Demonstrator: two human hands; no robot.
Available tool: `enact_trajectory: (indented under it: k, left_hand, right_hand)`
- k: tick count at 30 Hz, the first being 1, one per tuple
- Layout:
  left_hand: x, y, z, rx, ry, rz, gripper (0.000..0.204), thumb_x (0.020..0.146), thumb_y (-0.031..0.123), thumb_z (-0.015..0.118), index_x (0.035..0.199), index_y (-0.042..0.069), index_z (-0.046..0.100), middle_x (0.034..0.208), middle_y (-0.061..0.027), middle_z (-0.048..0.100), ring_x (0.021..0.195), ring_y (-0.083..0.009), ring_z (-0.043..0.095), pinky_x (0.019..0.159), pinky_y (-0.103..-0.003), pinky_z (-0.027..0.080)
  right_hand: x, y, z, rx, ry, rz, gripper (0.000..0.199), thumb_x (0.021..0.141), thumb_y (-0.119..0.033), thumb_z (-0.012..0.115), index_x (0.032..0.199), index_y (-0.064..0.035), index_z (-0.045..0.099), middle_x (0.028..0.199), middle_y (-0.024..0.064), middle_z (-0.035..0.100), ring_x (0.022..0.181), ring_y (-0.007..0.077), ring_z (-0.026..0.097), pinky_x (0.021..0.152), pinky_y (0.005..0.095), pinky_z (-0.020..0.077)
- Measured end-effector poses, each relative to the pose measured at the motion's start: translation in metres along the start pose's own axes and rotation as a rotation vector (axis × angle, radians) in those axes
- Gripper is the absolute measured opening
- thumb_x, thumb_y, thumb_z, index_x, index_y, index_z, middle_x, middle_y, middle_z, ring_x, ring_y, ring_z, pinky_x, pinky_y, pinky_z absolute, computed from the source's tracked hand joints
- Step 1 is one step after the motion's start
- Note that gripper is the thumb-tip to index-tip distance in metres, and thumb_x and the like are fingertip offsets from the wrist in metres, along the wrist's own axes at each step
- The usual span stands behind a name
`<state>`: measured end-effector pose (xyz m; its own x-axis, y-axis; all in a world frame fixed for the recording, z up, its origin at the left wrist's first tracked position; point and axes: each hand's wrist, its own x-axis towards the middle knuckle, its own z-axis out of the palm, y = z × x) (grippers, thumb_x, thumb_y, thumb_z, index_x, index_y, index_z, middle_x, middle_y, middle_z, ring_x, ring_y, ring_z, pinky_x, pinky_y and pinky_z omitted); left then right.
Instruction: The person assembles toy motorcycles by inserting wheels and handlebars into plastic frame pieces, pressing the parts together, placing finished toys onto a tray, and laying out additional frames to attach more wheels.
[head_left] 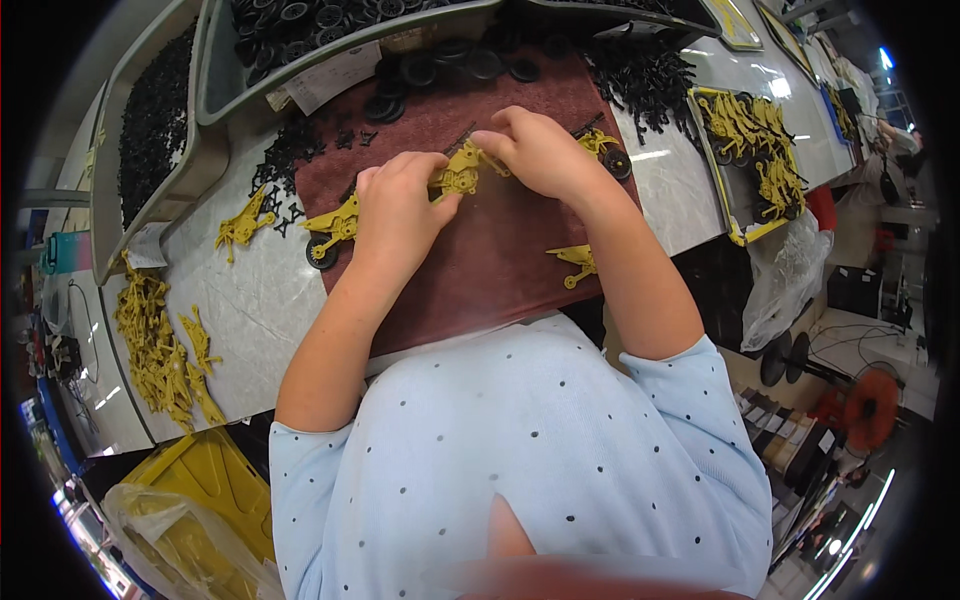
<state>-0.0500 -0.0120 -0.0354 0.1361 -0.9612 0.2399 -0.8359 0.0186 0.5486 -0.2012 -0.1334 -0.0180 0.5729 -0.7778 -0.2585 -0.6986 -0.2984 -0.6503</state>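
Observation:
Over the dark red cloth (pixel 470 270), a yellow plastic toy motorcycle body (pixel 460 175) lies between my hands. My left hand (pixel 395 205) is closed on its left end, thumb and fingers pinching it. My right hand (pixel 535 150) has its fingers bent onto the other end, by a thin dark rod; whether it holds a separate small part is hidden. Beside my left wrist lies a yellow body with a black wheel (pixel 322 252). Past my right hand is another, also with a black wheel (pixel 616 163). A further yellow piece (pixel 572 262) shows partly behind my right forearm.
Grey bins of black wheels (pixel 330 18) and small black parts (pixel 155 130) stand at the back and left. Loose black parts (pixel 645 85) lie at the back right. Yellow bodies are heaped at left (pixel 150 340); a yellow-rimmed tray (pixel 740 235) holds more at right.

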Motion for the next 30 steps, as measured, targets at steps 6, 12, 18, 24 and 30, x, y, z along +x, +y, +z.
enact_trajectory:
  k: [6,12,18,24,30]
  left_hand:
    - [-0.017,0.026,-0.019,-0.134,0.116,-0.013,0.035,0.069,0.006,0.077,0.102,0.004,0.063,0.097,-0.01,0.065,0.09,-0.0277,0.063,0.08,-0.035,0.048]
    - [-0.021,0.035,-0.029,-0.205,0.057,-0.141,0.038,0.071,0.011,0.079,0.104,0.002,0.064,0.096,-0.0108,0.065,0.088,-0.0284,0.063,0.079,-0.036,0.048]
    - [-0.016,0.032,-0.043,-0.639,-0.24,-0.373,0.044,0.08,0.015,0.075,0.117,-0.004,0.062,0.1,-0.0096,0.069,0.088,-0.013,0.064,0.078,-0.026,0.05]
    - [-0.017,0.023,-0.055,-1.027,-0.33,-0.493,0.044,0.079,0.01,0.077,0.117,-0.005,0.061,0.102,-0.0054,0.067,0.089,-0.0114,0.062,0.08,-0.024,0.049]
    - [-0.025,0.015,-0.036,-1.316,-0.177,-0.485,0.036,0.082,0.007,0.074,0.114,-0.002,0.06,0.103,-0.0046,0.065,0.092,-0.011,0.059,0.081,-0.025,0.049]
  right_hand:
    - [-0.032,-0.01,-0.012,0.451,-0.12,-0.101,0.038,0.087,-0.021,0.069,0.113,0.005,0.061,0.1,0.0114,0.067,0.093,0.0152,0.062,0.082,0.0286,0.0488]
    - [-0.043,-0.016,-0.01,0.564,-0.102,-0.049,0.032,0.085,-0.016,0.071,0.109,0.0033,0.063,0.095,0.0056,0.066,0.081,0.0096,0.06,0.072,0.0238,0.0488]
    - [-0.054,-0.023,-0.014,0.577,-0.085,-0.073,0.035,0.091,-0.023,0.066,0.113,0.0033,0.062,0.095,0.0045,0.066,0.082,0.0082,0.059,0.072,0.0232,0.0479]
    - [-0.068,-0.023,-0.026,0.768,-0.203,-0.214,0.044,0.096,-0.034,0.058,0.119,0.0043,0.06,0.099,0.005,0.065,0.09,0.0091,0.059,0.079,0.0242,0.0476]
    - [-0.083,-0.023,0.003,0.988,-0.112,-0.298,0.047,0.09,-0.032,0.068,0.12,0.003,0.06,0.102,0.0096,0.065,0.092,0.0137,0.059,0.082,0.0271,0.0485]
